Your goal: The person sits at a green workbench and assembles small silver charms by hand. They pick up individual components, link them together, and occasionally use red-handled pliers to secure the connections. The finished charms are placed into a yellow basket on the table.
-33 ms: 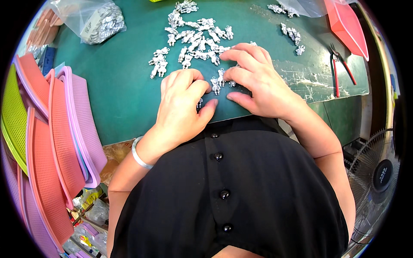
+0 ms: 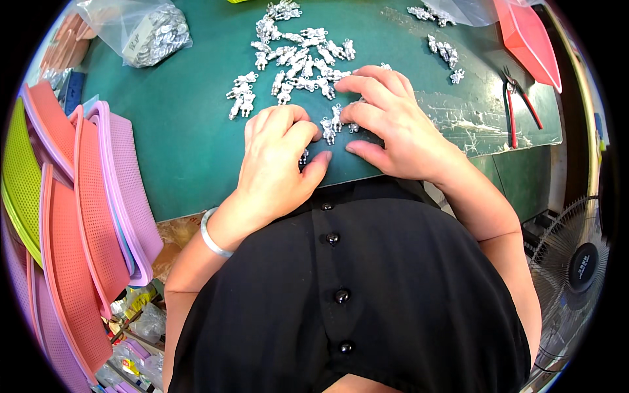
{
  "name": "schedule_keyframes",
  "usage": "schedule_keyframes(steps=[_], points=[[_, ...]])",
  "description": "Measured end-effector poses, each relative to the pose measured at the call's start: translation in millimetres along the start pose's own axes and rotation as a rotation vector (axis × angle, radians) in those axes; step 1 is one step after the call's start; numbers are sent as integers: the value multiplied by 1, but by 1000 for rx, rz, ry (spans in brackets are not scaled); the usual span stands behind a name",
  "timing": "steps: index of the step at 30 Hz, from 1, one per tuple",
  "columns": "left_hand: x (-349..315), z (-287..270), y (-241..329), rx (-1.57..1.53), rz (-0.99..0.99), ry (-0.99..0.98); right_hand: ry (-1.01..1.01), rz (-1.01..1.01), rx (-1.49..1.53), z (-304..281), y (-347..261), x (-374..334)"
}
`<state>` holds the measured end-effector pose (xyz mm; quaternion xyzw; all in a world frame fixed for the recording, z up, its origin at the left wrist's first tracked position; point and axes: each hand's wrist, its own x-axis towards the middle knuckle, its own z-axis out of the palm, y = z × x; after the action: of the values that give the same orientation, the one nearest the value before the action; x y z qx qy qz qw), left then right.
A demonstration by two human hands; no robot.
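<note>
Left hand point(image 2: 272, 154): back upward, forearm rising from the lower left, pale bangle point(image 2: 211, 236) at the wrist. Fingers curl inward and down; thumb points up and right, its tip apart from the forefinger. A silver piece shows partly in that gap; whether the curled fingers grip it cannot be told.

Right hand point(image 2: 396, 124): back upward, forearm angled in from the lower right. Fingers arch leftward and spread, thumb well apart beneath them; a silver piece lies partly hidden by the fingertips.

Silver bear-shaped figures point(image 2: 328, 131): two side by side between the hands; a loose cluster beyond, on the green tabletop point(image 2: 190, 131).

Red-handled pliers point(image 2: 511, 118): one pair, jaws parted, right side of the tabletop.
</note>
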<state>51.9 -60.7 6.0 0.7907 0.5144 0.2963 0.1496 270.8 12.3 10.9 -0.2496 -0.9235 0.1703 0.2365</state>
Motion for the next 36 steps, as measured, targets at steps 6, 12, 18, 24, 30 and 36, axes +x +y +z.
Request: schedule_keyframes(steps=[6,12,18,24,30,36], points=[[9,-2,6,14,42,11,31,45,-31,-12,2,-6],[12,3,5,75,75,-55,50,96,-72,-16,10,-17],[8,-2,4,84,76,-50,85,54,-63,-7,11,-12],[4,-6,4,68,41,-70,101,20,-44,1,10,-7],[5,-4,6,52,39,-38,56,64,-48,3,1,-8],[9,-3,6,41,77,-31,105,88,-52,2,2,-8]])
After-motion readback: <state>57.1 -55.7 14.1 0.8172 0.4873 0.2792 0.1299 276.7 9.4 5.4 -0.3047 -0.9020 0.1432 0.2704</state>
